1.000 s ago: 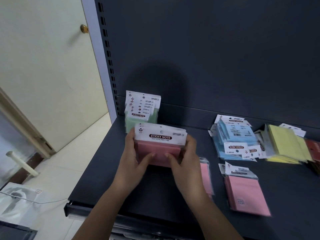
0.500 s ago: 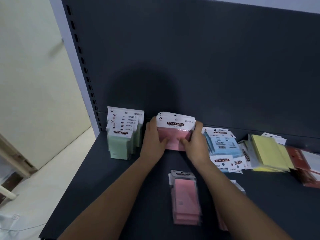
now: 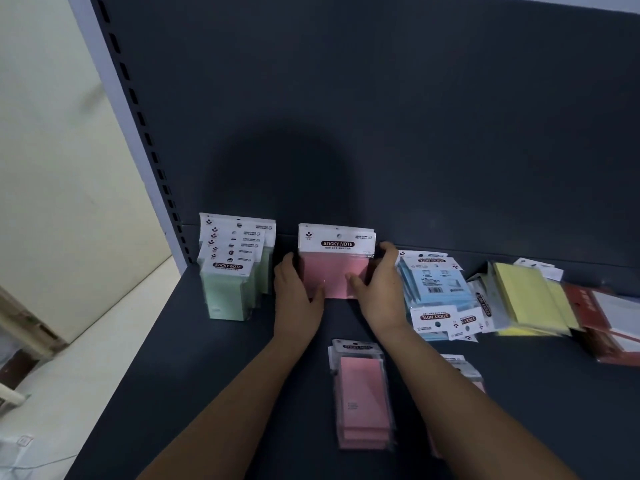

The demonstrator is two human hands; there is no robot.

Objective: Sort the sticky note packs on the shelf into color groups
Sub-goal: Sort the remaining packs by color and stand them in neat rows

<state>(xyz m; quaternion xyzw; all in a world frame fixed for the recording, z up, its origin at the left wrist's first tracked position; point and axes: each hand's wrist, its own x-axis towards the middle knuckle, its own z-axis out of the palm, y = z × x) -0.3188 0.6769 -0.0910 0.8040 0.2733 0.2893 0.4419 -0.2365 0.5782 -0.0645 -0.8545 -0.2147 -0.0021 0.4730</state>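
Pink stack (image 3: 334,277), carried rearward since the earlier frame, stands upright just right of the green row (image 3: 230,282), its sides grasped by left hand (image 3: 298,299) and right hand (image 3: 381,294). Placement step; next, probably: release, then collect the loose pink packs (image 3: 363,393) forward-right of that row.

Cream wall (image 3: 52,168), pale floor (image 3: 104,375) (dim light)
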